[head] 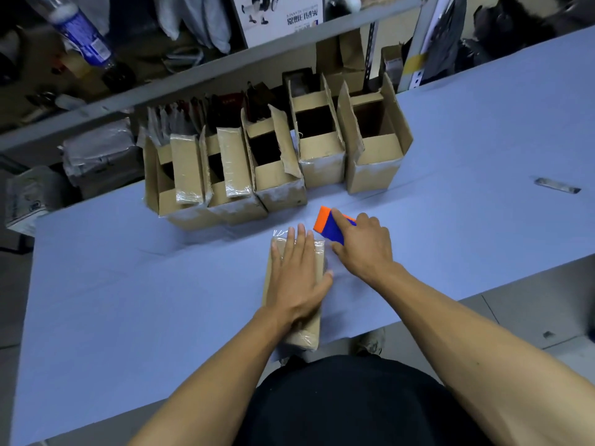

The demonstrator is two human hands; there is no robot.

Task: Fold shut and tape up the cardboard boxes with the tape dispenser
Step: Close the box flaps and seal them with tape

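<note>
A closed cardboard box (306, 333) lies lengthwise on the blue table (128, 300) in front of me, with clear tape over its far end. My left hand (297, 278) presses flat on its top, fingers straight. Just to the right, my right hand (363, 246) grips the blue and orange tape dispenser (330, 225), which sits by the box's far right corner. A row of several open cardboard boxes (273, 162) stands behind, flaps up.
A grey shelf rail (225, 62) runs above the row of boxes, with a plastic bottle (83, 37) and bags behind it. Wrapped packages (99, 152) lie off the table's left end. A small metal plate (558, 185) is set into the table at right.
</note>
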